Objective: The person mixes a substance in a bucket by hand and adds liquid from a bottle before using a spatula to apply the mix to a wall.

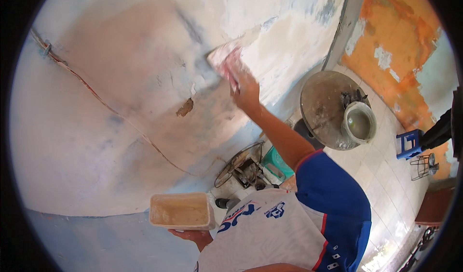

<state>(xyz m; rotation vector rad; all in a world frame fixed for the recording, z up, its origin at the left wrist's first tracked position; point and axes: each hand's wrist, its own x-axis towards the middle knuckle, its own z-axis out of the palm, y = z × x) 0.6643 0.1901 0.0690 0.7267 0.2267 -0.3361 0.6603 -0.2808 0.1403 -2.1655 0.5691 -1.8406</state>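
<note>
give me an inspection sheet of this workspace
surface: pale patched wall with blue and white patches, and a small brown chipped spot
job's things: flat pink-stained scraper blade pressed to the wall; rectangular cream plastic tub with beige paste
clutter: round grey tray bearing a dirty white bucket; wire fan guard; green stool; blue stool
hands: right hand grips the scraper; left hand supports the tub from below
cables: thin reddish wire running across the wall
surroundings: tiled floor; peeling orange wall
</note>
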